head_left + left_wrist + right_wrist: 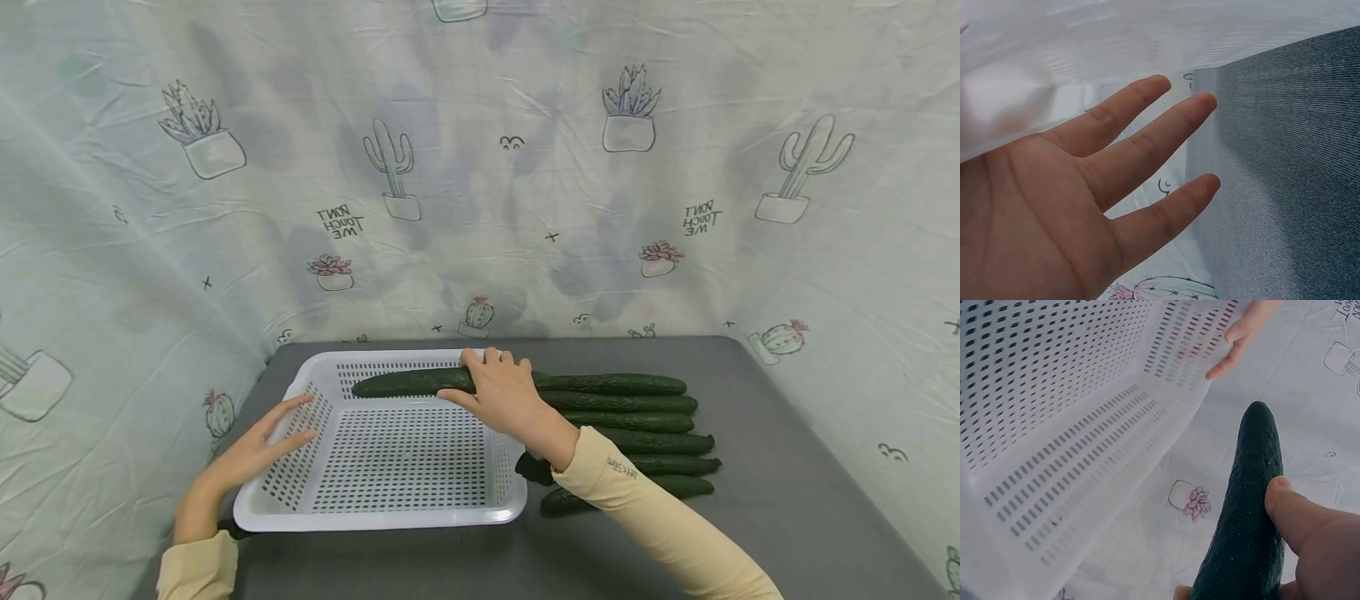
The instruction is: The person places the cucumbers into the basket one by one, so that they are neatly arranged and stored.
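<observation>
In the head view my right hand (504, 396) grips a long dark green cucumber (408, 382) above the back part of a white perforated basket (315, 518). Its thumb lies along the near side of the cucumber, whose blunt end (1259, 419) points away from the palm in the right wrist view. At the basket's left rim, my left hand (251, 454) has two digits reaching over the wall. From the left wrist view, the other three fingers (1154, 147) stretch out straight and spread outside, under the basket's edge. More cucumbers (656, 442) lie right of the basket, partly hidden by my right forearm.
The basket stands on a grey table (780, 483). The several cucumbers lie side by side in a row, close to its right wall. A pale curtain (480, 183) printed with cacti and potted plants hangs behind the table and along both sides.
</observation>
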Available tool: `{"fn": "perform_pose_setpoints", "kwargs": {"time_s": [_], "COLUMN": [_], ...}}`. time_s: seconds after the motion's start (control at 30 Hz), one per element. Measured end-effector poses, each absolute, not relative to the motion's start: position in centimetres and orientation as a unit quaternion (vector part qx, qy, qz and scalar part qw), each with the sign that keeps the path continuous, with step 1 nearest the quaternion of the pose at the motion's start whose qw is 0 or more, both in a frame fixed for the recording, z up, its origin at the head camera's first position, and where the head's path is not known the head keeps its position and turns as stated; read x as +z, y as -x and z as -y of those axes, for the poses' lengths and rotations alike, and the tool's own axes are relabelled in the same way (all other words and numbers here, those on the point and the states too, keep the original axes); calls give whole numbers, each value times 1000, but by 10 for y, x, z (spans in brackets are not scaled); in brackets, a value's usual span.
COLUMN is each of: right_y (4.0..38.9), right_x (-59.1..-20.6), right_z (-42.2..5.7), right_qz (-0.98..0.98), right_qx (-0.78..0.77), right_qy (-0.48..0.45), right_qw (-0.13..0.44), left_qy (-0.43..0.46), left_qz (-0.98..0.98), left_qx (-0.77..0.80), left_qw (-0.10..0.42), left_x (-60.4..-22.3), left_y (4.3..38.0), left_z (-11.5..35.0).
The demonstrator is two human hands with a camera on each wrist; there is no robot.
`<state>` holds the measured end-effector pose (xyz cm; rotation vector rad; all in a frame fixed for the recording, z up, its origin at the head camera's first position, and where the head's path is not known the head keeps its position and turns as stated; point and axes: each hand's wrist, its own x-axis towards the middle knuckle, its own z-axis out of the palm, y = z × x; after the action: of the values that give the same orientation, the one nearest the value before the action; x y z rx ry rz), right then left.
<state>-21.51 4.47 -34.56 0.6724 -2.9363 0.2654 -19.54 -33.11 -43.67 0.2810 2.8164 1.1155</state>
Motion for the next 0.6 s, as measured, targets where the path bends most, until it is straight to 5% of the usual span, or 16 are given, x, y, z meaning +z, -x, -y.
{"fn": "perform_pose_setpoints", "kwargs": {"time_s": [0.6], "right_y": [231], "right_x": [-369], "right_z": [16], "right_qz": [980], "right_qx": [56], "right_qy": [-182], "right_qw": [65], "left_qy": [-83], "left_qz": [-925], "left_qx": [368], "left_qw": [49], "left_x": [-436], "left_y": [197], "left_z": [333]}}
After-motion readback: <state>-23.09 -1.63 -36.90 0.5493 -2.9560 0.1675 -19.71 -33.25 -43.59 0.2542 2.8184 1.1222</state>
